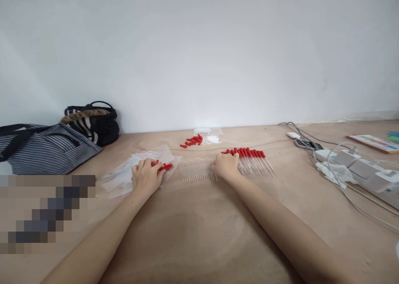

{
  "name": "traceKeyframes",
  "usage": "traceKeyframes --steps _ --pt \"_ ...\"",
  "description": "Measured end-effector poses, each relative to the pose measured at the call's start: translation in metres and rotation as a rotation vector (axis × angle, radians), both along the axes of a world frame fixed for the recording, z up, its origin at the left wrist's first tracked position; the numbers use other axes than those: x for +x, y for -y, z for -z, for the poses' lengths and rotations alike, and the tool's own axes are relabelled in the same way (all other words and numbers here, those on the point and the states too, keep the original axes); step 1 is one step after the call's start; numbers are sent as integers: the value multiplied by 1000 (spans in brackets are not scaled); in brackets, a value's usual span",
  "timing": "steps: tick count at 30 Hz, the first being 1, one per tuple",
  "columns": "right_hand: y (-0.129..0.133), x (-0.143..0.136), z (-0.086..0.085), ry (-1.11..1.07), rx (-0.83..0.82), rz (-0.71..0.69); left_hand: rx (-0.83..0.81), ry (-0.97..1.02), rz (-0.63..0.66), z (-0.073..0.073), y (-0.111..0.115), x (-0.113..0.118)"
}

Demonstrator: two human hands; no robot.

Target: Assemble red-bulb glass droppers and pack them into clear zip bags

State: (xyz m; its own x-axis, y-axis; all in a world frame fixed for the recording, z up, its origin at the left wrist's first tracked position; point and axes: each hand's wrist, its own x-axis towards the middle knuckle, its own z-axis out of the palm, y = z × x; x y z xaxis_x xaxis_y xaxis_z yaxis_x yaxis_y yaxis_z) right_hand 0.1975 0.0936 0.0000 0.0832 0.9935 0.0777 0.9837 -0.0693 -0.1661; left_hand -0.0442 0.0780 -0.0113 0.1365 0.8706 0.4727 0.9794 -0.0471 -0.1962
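Observation:
My left hand [146, 176] rests over clear plastic bags, its fingers curled onto red rubber dropper bulbs [167, 166] that poke out past the fingertips. To the right, a row of thin clear dropper tubes [196, 169] lies side by side on the table. At that row's right end, my right hand [227, 164] is closed with its fingertips pinched on a tube; the grip itself is partly hidden. Just beyond it lie finished-looking droppers [252, 159], clear tubes with red bulbs on their upper ends.
More loose red bulbs [193, 141] and a small clear bag [212, 136] lie near the wall. Plastic bags [120, 180] spread at left, before a striped bag [56, 149] and a black bag [107, 128]. A power strip [364, 167] with cables occupies the right.

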Motion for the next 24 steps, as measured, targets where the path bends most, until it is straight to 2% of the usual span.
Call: traceKeyframes --steps 5,12,17,20,22,24 --pt "-8 -4 -2 -47 -84 11 -7 -14 -13 2 -2 3" --pt "-10 -11 -1 -101 -113 0 -12 -92 16 0 -1 7" --pt "-4 0 -14 -145 -74 -37 52 -16 46 -2 -1 7" --pt "10 18 -23 -173 -21 -80 75 170 199 -2 7 16" --pt "24 32 -23 -194 49 -126 -15 334 400 1 16 28" --pt "38 45 -17 -229 232 -261 -157 481 549 6 29 43"
